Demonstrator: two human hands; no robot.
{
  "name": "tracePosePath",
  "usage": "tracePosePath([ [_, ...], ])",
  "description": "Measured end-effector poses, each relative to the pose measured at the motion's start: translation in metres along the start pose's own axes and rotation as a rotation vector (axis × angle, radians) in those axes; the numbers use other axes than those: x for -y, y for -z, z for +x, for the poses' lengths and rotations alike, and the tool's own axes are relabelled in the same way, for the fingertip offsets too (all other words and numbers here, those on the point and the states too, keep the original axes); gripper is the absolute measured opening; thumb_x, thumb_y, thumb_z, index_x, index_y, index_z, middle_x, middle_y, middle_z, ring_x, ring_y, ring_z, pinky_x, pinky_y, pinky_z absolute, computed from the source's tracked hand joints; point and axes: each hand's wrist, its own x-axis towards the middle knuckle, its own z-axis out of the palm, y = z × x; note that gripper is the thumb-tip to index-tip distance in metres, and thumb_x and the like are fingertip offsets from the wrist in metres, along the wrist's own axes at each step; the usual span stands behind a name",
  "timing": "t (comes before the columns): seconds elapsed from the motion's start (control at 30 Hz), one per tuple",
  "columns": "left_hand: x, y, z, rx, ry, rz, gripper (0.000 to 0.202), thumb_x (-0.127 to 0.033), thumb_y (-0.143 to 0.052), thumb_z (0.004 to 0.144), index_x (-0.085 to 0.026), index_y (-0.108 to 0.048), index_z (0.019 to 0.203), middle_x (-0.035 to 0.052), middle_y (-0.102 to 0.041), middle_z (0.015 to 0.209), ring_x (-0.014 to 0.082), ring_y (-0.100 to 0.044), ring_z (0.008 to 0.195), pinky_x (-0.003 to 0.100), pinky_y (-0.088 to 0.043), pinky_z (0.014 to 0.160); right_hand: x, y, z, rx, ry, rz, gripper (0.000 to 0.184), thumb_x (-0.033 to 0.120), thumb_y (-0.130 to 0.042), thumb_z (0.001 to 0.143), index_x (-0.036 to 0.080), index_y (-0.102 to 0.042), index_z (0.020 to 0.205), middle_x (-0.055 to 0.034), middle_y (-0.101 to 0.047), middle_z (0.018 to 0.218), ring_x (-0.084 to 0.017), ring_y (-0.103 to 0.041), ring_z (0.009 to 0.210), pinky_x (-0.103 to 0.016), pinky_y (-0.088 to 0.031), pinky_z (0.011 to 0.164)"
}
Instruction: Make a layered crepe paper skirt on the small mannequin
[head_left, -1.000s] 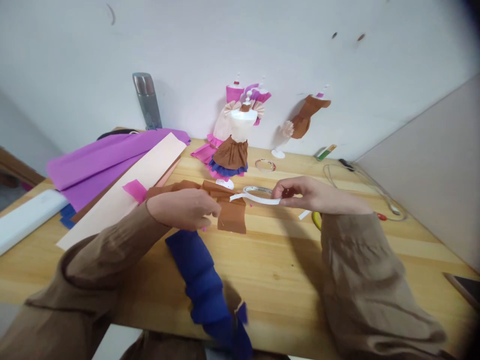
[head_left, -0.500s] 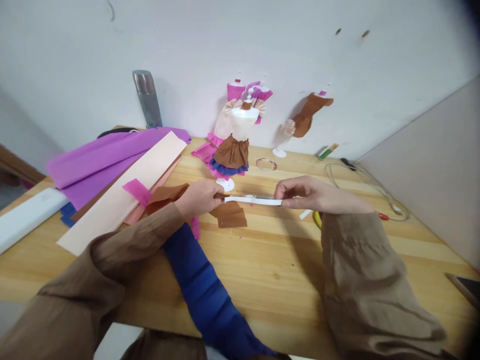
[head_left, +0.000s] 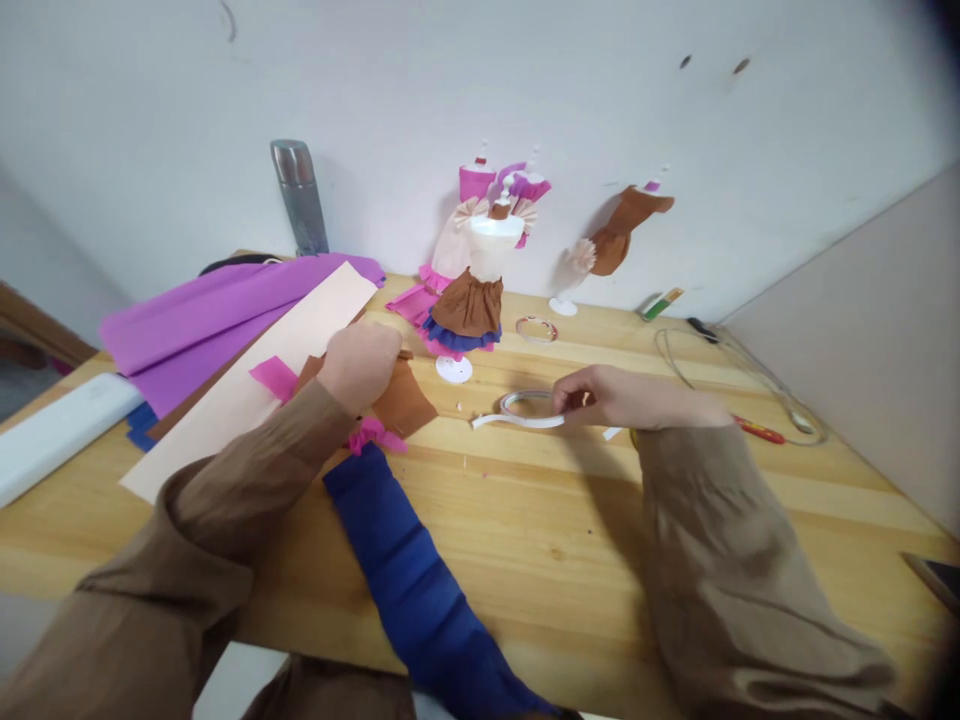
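My right hand [head_left: 611, 396] is closed around the edge of a roll of white tape [head_left: 517, 420], with a short tail sticking out to the left. My left hand [head_left: 362, 362] has its fingers curled down on a piece of brown crepe paper [head_left: 406, 398]; the fingertips are partly hidden. Just below it, a crumpled pink strip [head_left: 375, 434] lies by the top end of a long folded blue crepe strip [head_left: 416, 560], which runs over the table's front edge. A small mannequin [head_left: 480, 262] in a brown and blue skirt stands beyond both hands.
Purple crepe paper [head_left: 225, 310] and a long cream sheet [head_left: 255, 375] lie at left, with a metal flask [head_left: 300, 200] behind. Other dressed mannequins [head_left: 626, 230] stand along the wall. At right are a cable [head_left: 780, 390], a red-handled tool [head_left: 757, 430] and a bangle-like ring [head_left: 537, 329].
My left hand has let go of the tape's end and moved left onto the brown paper, which has shifted left. The tape roll stays in my right hand, now tilted so its ring shows.
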Motion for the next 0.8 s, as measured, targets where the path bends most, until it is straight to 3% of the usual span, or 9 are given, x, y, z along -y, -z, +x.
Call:
tracePosePath([
  [0.13, 0.019, 0.006, 0.009, -0.019, 0.200, 0.109, 0.028, -0.013, -0.041, 0.089, -0.010, -0.069, 0.092, 0.0197, -0.069, 0.093, 0.0291, -0.068, 0.093, 0.034, -0.049, 0.076, -0.013, -0.008, 0.016, -0.016, -0.038, -0.041, 0.022, 0.024, -0.061, 0.064, 0.018, -0.077, 0.078, -0.0058, -0.076, 0.082, -0.024, -0.066, 0.078, -0.034, -0.048, 0.073],
  [0.3, 0.041, 0.009, 0.017, -0.006, 0.179, 0.001, 0.015, -0.022, -0.057, 0.080, -0.012, -0.068, 0.077, 0.0120, -0.069, 0.080, 0.0224, -0.064, 0.080, 0.028, -0.045, 0.068, 0.007, -0.018, 0.018, -0.005, 0.032, -0.063, 0.024, 0.030, -0.059, 0.073, 0.020, -0.076, 0.086, -0.0018, -0.072, 0.075, -0.020, -0.063, 0.068, -0.031, -0.046, 0.064],
  [0.4, 0.037, 0.032, 0.008, 0.004, 0.114, -0.212, 0.016, -0.027, -0.058, 0.079, -0.015, -0.065, 0.071, 0.0020, -0.062, 0.064, 0.0148, -0.057, 0.064, 0.025, -0.041, 0.060, 0.033, -0.028, 0.018, 0.028, 0.171, -0.015, 0.035, 0.039, -0.058, 0.082, 0.020, -0.074, 0.105, -0.0042, -0.074, 0.098, -0.020, -0.065, 0.085, -0.030, -0.049, 0.074],
  [0.5, 0.019, 0.064, -0.011, -0.050, 0.038, -0.506, 0.015, -0.026, -0.059, 0.080, -0.014, -0.065, 0.073, -0.0012, -0.060, 0.061, 0.0110, -0.056, 0.060, 0.022, -0.042, 0.058, 0.056, -0.039, 0.021, 0.099, 0.340, -0.009, 0.034, 0.036, -0.057, 0.087, 0.016, -0.073, 0.109, -0.0050, -0.072, 0.088, -0.017, -0.063, 0.075, -0.028, -0.047, 0.069],
  [0.6, 0.000, 0.086, -0.031, -0.237, 0.011, -0.693, 0.015, -0.025, -0.059, 0.084, -0.014, -0.061, 0.074, -0.0025, -0.055, 0.059, 0.0094, -0.056, 0.057, 0.022, -0.045, 0.056, 0.076, -0.054, 0.023, 0.107, 0.412, -0.052, 0.023, 0.026, -0.058, 0.089, 0.018, -0.074, 0.103, -0.0027, -0.071, 0.081, -0.015, -0.062, 0.070, -0.027, -0.047, 0.067],
  [0.67, -0.008, 0.091, -0.039, -0.371, -0.042, -0.781, 0.017, -0.023, -0.060, 0.087, -0.015, -0.058, 0.072, -0.0036, -0.055, 0.060, 0.0076, -0.057, 0.056, 0.022, -0.046, 0.056, 0.093, -0.068, 0.023, 0.037, 0.492, -0.015, 0.025, 0.024, -0.059, 0.090, 0.018, -0.072, 0.111, -0.0069, -0.074, 0.102, -0.018, -0.066, 0.083, -0.029, -0.050, 0.076],
  [0.73, -0.012, 0.088, -0.041, -0.455, -0.143, -0.875, 0.019, -0.020, -0.062, 0.088, -0.015, -0.057, 0.071, -0.0048, -0.056, 0.060, 0.0060, -0.058, 0.054, 0.020, -0.046, 0.054, 0.110, -0.086, 0.022, -0.047, 0.623, 0.024, 0.046, 0.025, -0.066, 0.087, 0.017, -0.062, 0.132, -0.0131, -0.062, 0.137, -0.024, -0.062, 0.114, -0.033, -0.049, 0.096],
  [0.8, -0.011, 0.082, -0.037, -0.542, -0.259, -0.966, 0.017, -0.015, -0.065, 0.087, -0.016, -0.059, 0.071, -0.0057, -0.058, 0.058, 0.0056, -0.058, 0.050, 0.019, -0.046, 0.049, 0.125, -0.105, 0.020, -0.029, 0.742, -0.006, 0.060, 0.033, -0.071, 0.086, 0.018, -0.054, 0.142, -0.0151, -0.056, 0.143, -0.028, -0.053, 0.129, -0.039, -0.046, 0.106],
])
